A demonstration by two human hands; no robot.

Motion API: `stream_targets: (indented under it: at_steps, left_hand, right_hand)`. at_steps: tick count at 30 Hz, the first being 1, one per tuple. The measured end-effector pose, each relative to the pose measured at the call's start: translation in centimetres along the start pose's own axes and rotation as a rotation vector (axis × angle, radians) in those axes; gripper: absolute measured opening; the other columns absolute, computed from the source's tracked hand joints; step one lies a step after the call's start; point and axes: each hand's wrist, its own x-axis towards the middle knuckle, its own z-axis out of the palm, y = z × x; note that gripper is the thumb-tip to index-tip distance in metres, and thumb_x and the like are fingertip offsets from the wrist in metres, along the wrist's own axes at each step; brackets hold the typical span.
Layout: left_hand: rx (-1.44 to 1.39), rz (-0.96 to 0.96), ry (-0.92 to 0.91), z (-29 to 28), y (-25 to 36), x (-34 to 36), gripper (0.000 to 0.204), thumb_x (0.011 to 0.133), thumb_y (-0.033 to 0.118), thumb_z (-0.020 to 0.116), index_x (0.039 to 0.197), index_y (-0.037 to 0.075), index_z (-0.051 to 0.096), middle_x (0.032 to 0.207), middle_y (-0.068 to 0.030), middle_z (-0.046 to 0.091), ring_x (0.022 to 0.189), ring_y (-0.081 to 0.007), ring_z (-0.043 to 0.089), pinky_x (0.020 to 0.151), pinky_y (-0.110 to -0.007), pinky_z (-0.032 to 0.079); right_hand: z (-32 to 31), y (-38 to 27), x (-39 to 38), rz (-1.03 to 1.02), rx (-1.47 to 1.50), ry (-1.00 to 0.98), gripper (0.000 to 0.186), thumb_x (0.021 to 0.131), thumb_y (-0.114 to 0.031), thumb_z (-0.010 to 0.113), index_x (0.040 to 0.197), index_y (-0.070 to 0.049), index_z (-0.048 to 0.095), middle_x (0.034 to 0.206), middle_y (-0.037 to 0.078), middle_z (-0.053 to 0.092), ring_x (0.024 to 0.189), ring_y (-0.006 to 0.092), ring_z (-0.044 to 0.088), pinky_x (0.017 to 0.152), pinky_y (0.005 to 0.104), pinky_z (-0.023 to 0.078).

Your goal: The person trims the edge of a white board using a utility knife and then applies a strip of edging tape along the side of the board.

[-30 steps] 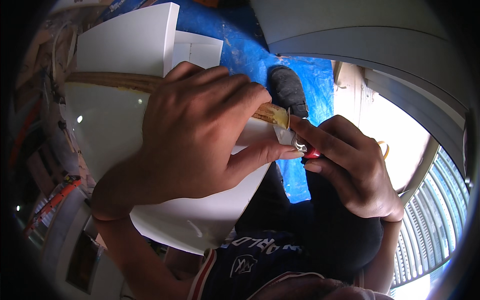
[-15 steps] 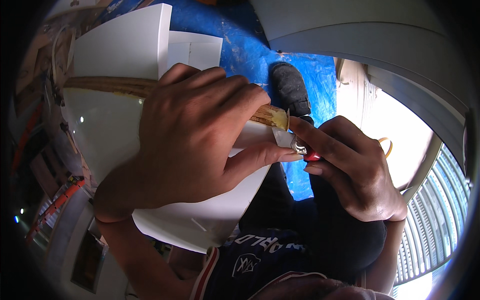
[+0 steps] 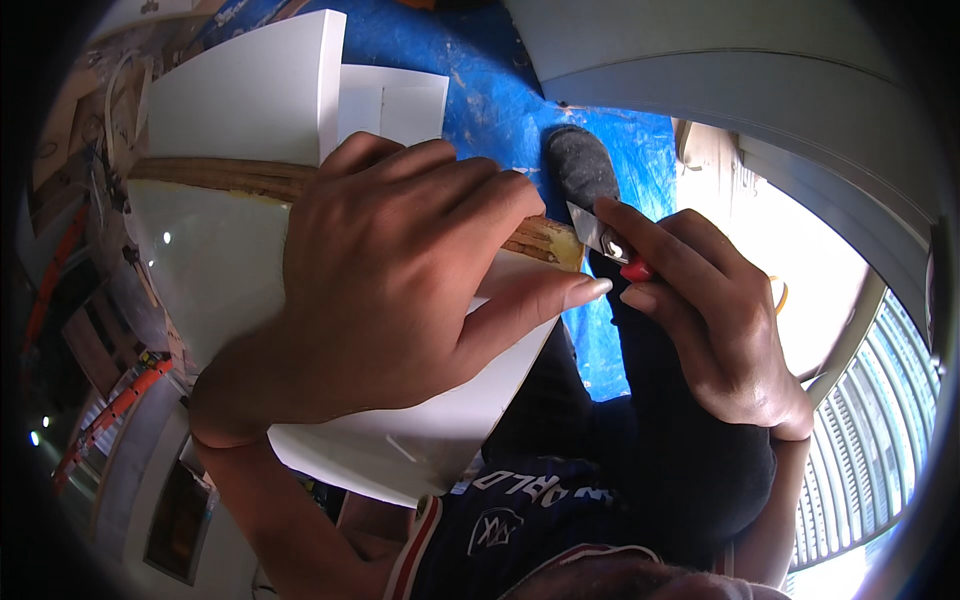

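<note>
A large white panel [image 3: 220,240] lies across my lap, its long brown edge [image 3: 240,178] streaked with something yellowish. My left hand [image 3: 390,270] is laid over that edge, fingers curled down its far side and thumb stretched out along the near face. Past the edge's right end, my right hand [image 3: 715,310] holds a red utility knife [image 3: 632,268] between thumb and fingers. The index finger extends along its metal head. The bare blade [image 3: 585,224] points up and to the left, just clear of the edge's corner. The rest of the handle is hidden in my palm.
Another white board [image 3: 245,100] stands beyond the panel on a blue tarp [image 3: 485,90]. One dark-shod foot [image 3: 580,165] rests on the tarp. A grey curved surface [image 3: 720,85] spans the upper right, with a ribbed light panel [image 3: 865,440] lower down. An orange bar [image 3: 120,410] is at left.
My right hand has moved the knife upward, away from the end of the brown edge. The left thumb, earlier against the knife's metal head, is now apart from it.
</note>
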Motion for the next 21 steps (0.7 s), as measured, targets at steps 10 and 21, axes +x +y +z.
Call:
stream_targets:
  at_steps: [10,21]
  left_hand:
    - [0.041,-0.020,0.000,-0.4,0.5,0.0,0.077,0.067,0.068,0.094,0.108,0.006,0.072,0.094,-0.0071,0.074,0.082,-0.0285,0.067,0.084,-0.041,0.046]
    - [0.056,-0.020,0.049,0.0,1.8,0.3,0.070,0.073,0.056,0.093,0.110,0.002,0.071,0.098,-0.0121,0.072,0.093,-0.0350,0.065,0.090,-0.043,0.050]
  right_hand:
    - [-0.8,2.0,-0.8,-0.120,0.050,0.028,0.052,0.099,-0.015,0.073,0.147,0.005,0.066,0.109,0.019,0.073,0.091,0.0298,0.072,0.084,0.0408,0.058]
    - [1.1,2.5,-1.4,-0.319,0.079,0.025,0.054,0.095,0.004,0.073,0.148,-0.002,0.069,0.116,0.019,0.070,0.095,0.0334,0.076,0.080,0.0419,0.063]
